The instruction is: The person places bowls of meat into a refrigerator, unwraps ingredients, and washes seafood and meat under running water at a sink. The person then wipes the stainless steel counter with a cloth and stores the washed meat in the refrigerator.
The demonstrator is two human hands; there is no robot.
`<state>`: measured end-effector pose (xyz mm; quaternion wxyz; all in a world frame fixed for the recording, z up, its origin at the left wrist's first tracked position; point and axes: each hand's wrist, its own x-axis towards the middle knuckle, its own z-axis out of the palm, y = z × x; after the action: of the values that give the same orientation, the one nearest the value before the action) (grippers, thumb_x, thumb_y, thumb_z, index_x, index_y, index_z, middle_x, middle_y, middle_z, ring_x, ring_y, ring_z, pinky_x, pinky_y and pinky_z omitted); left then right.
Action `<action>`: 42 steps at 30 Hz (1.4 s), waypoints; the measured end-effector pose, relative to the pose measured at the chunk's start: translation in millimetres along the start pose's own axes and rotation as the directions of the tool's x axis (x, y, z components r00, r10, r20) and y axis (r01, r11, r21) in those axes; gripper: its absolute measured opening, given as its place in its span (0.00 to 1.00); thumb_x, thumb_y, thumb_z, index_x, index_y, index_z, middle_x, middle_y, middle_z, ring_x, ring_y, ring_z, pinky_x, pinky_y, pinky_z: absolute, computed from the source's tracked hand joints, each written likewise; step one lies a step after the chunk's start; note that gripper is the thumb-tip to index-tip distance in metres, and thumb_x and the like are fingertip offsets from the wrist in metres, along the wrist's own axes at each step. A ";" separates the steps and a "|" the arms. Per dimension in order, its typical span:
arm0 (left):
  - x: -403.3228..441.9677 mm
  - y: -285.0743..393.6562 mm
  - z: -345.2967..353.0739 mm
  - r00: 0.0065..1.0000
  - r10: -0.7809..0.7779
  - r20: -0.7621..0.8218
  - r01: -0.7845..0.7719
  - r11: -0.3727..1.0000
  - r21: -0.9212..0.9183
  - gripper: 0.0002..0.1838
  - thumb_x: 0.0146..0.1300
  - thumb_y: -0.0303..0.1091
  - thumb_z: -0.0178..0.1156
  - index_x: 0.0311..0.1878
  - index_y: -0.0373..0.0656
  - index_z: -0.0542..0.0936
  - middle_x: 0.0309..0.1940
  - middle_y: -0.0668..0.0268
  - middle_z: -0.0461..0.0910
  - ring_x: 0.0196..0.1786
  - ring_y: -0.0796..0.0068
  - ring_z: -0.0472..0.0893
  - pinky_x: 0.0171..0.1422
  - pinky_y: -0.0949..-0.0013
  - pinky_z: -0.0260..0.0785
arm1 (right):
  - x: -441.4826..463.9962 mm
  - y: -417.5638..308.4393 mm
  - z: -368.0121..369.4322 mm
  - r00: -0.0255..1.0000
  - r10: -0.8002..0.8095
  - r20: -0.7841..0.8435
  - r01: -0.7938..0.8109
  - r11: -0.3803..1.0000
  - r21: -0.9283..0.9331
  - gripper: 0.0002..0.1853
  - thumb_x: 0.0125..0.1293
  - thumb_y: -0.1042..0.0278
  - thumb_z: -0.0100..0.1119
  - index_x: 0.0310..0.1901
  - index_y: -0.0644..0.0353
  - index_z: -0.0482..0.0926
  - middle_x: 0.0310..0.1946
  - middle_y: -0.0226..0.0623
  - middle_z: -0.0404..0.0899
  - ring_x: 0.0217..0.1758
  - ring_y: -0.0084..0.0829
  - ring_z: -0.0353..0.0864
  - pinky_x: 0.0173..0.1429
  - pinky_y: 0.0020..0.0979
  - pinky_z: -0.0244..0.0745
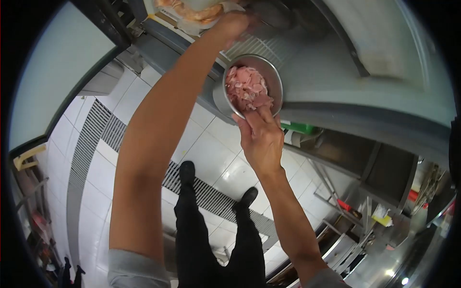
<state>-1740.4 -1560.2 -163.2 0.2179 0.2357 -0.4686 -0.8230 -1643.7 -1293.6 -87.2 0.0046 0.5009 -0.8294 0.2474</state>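
My right hand (263, 141) grips the near rim of a round, deep metal bowl (220, 98), with the fingers reaching over the edge. Pieces of sliced raw pink meat (247, 86) lie inside it. The bowl is at the opening of a refrigerator, in front of a wire shelf (257, 48). Farther in, my left hand (235, 26) reaches into the refrigerator, its fingers smeared by motion. Beside it on the left is a light tray or wrapping with orange-pink food (194, 14). A dark round object (271, 14) lies just right of that hand, too blurred to name.
An open refrigerator door (62, 62) stands at the left. White floor tiles with a slotted drain grate (89, 139) run below, under my feet. At the right are a metal counter (345, 153), a green object (300, 127) and several kitchen items on lower shelves.
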 end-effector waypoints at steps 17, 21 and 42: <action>-183.6 -22.2 -29.1 0.985 0.102 -0.139 -0.082 0.986 0.146 0.20 0.69 0.38 0.58 0.59 0.39 0.76 0.54 0.64 0.78 0.52 0.78 0.77 0.60 0.73 0.67 | 114.0 24.3 63.2 0.993 0.045 -0.113 -0.056 0.994 -0.099 0.12 0.59 0.68 0.63 0.43 0.63 0.80 0.43 0.45 0.80 0.49 0.49 0.78 0.60 0.52 0.67; -168.6 -20.8 -25.5 0.975 0.123 -0.185 -0.111 0.991 0.077 0.24 0.64 0.41 0.64 0.58 0.36 0.75 0.49 0.60 0.79 0.47 0.73 0.78 0.54 0.71 0.70 | 101.3 20.9 48.3 0.990 0.118 -0.081 -0.121 0.992 -0.031 0.13 0.57 0.69 0.63 0.44 0.63 0.81 0.42 0.46 0.80 0.40 0.47 0.81 0.49 0.45 0.74; -90.6 -23.9 74.5 0.966 0.024 -0.258 -0.046 0.996 -0.077 0.16 0.54 0.18 0.62 0.45 0.35 0.71 0.30 0.57 0.80 0.32 0.68 0.84 0.32 0.65 0.78 | -28.3 -32.4 -8.0 0.908 0.399 -0.129 -0.366 0.904 0.220 0.11 0.59 0.81 0.60 0.44 0.63 0.79 0.37 0.38 0.80 0.34 0.27 0.80 0.43 0.28 0.75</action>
<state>-1715.9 -1446.7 -133.9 0.3008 0.3228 -0.4062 -0.8002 -1604.5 -1279.0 -74.3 -0.0210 0.3027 -0.8806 0.3639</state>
